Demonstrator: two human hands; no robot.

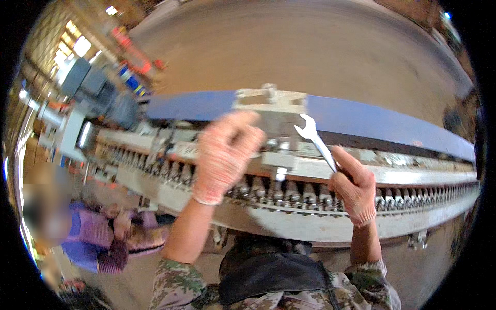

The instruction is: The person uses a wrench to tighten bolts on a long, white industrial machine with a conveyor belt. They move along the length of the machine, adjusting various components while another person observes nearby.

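Note:
My right hand (355, 187), in a pale knitted glove with reddish tones, is closed around a silver open-end wrench (321, 147). The wrench's jaw points up and to the left, next to a metal block (281, 121) on the machine. My left hand (227, 155), gloved alike, hangs over the machine's near side to the left of that block. Its fingers are bent but smeared by motion, so whether they hold anything does not show. Beneath both hands runs a long row of metal teeth or clamps (310, 199) along a pale rail (274, 219).
Behind the row lies a long blue beam (356, 119). At the left end sits a grey motor unit (98, 95). A person in purple clothing (93, 227) is at the lower left, close to the machine. Red equipment (134, 51) stands farther back on the brown floor (289, 46).

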